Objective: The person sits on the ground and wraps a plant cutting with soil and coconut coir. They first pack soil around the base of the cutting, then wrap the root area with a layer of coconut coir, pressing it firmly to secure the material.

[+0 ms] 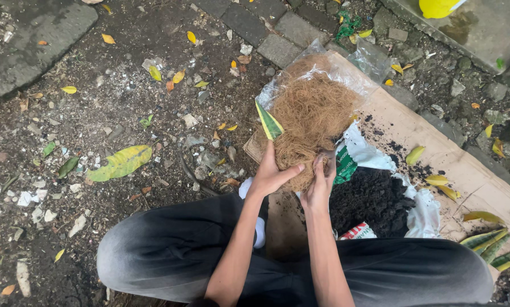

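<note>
A mound of brown coconut fibre [314, 111] lies in a clear plastic bag [357, 65] on a sheet of cardboard [465, 170]. My left hand [272, 173] and my right hand [320, 185] both grip a tuft of the fibre at the mound's near edge, pulling it between them. A green and yellow striped leaf [269, 122] sticks up just above my left hand. To the right of my right hand an opened white sack holds dark soil [371, 199].
I squat in dark trousers [169, 250] over the cardboard. Several striped leaf cuttings [493, 244] lie at the right edge. Bare dirt with fallen yellow leaves [121, 162], stones and paving bricks [277, 48] surrounds it. A yellow object [436, 7] sits on concrete, top right.
</note>
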